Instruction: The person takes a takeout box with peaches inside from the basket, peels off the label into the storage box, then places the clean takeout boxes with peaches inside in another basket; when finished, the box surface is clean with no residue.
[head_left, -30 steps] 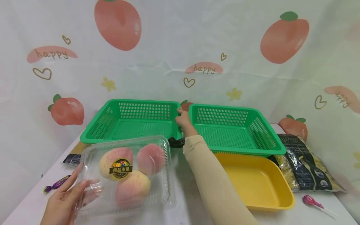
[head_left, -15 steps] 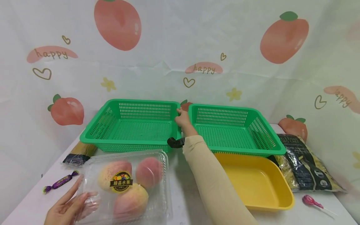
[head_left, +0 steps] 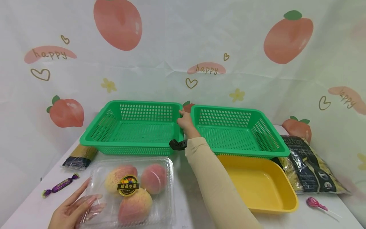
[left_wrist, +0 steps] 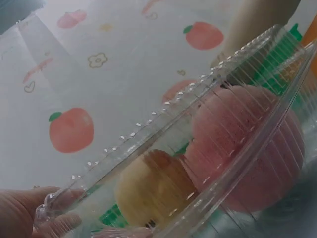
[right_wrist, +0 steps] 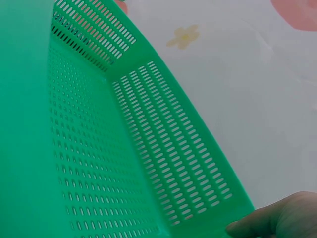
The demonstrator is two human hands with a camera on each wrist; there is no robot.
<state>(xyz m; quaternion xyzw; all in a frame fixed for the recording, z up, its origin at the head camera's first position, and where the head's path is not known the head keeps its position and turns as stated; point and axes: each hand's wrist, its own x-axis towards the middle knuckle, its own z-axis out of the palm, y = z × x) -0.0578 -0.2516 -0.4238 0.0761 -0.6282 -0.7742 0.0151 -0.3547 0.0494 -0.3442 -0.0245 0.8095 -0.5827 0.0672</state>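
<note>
A clear clamshell box with three peaches and a round sticker lies at the table's near left. My left hand holds its near left corner, fingers showing through the plastic. In the left wrist view the box fills the frame, with my left hand at its corner. My right hand reaches far ahead and grips the right rim of the left green basket, next to the right green basket. The right wrist view shows that basket with my right hand at its rim.
A yellow tray sits in front of the right basket. A dark bag of pasta and a pink lollipop lie at the right. A spaghetti pack and a purple candy lie at the left.
The peach box has come down from a raised tilt to lie low and flat near the table's front. My right hand has stayed on the basket rim.
</note>
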